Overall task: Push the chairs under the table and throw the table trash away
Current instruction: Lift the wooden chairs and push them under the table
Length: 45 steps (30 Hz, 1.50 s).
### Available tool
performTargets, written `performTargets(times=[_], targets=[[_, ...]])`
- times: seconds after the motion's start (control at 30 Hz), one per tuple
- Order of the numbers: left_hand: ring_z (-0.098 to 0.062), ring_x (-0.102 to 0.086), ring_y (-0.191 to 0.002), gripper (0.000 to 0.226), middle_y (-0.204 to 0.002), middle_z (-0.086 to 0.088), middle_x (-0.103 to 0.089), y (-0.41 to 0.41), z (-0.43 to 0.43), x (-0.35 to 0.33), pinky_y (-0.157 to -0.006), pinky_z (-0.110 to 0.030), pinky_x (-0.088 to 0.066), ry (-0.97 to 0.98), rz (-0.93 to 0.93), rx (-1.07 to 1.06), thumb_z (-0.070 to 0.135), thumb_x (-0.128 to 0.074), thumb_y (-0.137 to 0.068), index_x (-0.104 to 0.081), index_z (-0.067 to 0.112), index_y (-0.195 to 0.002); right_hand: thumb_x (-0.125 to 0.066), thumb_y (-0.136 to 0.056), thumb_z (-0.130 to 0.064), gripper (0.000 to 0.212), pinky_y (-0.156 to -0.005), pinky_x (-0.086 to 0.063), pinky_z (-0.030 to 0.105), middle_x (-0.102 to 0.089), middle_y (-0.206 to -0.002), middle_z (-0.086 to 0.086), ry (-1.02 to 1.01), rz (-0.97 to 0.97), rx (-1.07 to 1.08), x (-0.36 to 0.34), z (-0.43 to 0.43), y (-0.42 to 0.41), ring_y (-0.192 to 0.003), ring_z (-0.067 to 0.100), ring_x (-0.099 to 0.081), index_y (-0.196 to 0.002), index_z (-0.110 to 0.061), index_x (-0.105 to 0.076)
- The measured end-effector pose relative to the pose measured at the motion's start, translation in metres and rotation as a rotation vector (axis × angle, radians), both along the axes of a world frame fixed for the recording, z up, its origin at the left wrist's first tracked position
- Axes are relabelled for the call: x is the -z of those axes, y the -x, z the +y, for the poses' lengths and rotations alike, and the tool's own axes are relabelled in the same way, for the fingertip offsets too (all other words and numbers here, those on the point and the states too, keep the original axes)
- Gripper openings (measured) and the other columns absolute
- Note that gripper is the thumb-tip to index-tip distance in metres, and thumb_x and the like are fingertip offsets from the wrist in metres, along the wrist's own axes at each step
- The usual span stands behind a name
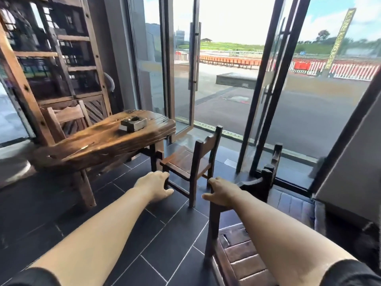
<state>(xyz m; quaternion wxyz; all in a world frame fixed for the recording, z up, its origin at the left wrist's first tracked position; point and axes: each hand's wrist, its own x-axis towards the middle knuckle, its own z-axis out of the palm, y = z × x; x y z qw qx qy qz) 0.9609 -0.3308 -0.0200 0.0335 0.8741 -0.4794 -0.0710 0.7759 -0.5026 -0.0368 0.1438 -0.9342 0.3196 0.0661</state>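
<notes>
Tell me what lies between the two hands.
In the head view, the back leg of the small dark wooden chair rises between the left hand and the right hand, which grips a nearer dark wooden chair.

Dark brown chairs; amber-streaked brown table; dark grey tiled floor.
</notes>
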Motion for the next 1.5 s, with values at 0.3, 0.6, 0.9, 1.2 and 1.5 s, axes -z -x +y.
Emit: performTargets(times=[0.3, 0.6, 0.9, 1.2, 1.5], targets=[[-0.025, -0.046, -0.134, 0.069, -0.149, 0.0, -0.045, -0.131, -0.091, 0.0, -0.105, -0.045, -0.045, -0.017, 0.004, 0.146, 0.055, -0.056, -0.087, -0.039, 0.023, -0.146, -0.054, -0.09, -0.061, 0.072, -0.106, -0.043, 0.046, -0.045, -0.145, 0.008, -0.02, 0.024, 0.148, -0.003, -0.07, -0.108, -0.131, 0.029, -0.048, -0.147, -0.021, -0.038], [-0.026, -0.046, -0.131, 0.068, -0.144, -0.002, -0.048, -0.229, -0.227, 0.021, -0.104, -0.046, -0.044, -0.051, 0.013, 0.235, 0.054, -0.054, -0.086, -0.041, 0.022, -0.144, -0.056, -0.091, -0.057, 0.064, -0.103, -0.044, 0.044, -0.047, -0.142, 0.01, -0.045, 0.036, 0.235, 0.022, -0.192, -0.19, -0.128, 0.03, -0.051, -0.14, -0.016, -0.045], [-0.024, -0.047, -0.131, 0.064, -0.146, 0.0, -0.047, -0.311, -0.402, 0.011, -0.105, -0.044, -0.044, -0.047, -0.014, 0.308, 0.053, -0.054, -0.086, -0.044, 0.022, -0.142, -0.056, -0.089, -0.058, 0.069, -0.102, -0.045, 0.043, -0.047, -0.144, 0.01, -0.066, -0.011, 0.336, 0.023, -0.351, -0.26, -0.129, 0.029, -0.05, -0.142, -0.014, -0.045], [-0.025, -0.048, -0.131, 0.062, -0.147, 0.0, -0.046, -0.307, -0.558, 0.02, -0.104, -0.041, -0.043, -0.066, 0.01, 0.526, 0.048, -0.055, -0.09, -0.041, 0.022, -0.145, -0.055, -0.088, -0.059, 0.069, -0.102, -0.045, 0.043, -0.05, -0.138, 0.013, -0.095, 0.022, 0.555, 0.034, -0.453, -0.231, -0.127, 0.031, -0.051, -0.138, -0.013, -0.046], [-0.027, -0.05, -0.127, 0.066, -0.144, -0.003, -0.049, -0.273, -0.73, 0.036, -0.101, -0.041, -0.046, -0.071, 0.017, 0.959, 0.049, -0.058, -0.088, -0.041, 0.02, -0.145, -0.052, -0.081, -0.066, 0.078, -0.105, -0.044, 0.044, -0.048, -0.141, 0.013, -0.108, 0.035, 0.963, 0.037, -0.52, -0.193, -0.129, 0.032, -0.05, -0.138, -0.014, -0.047]])
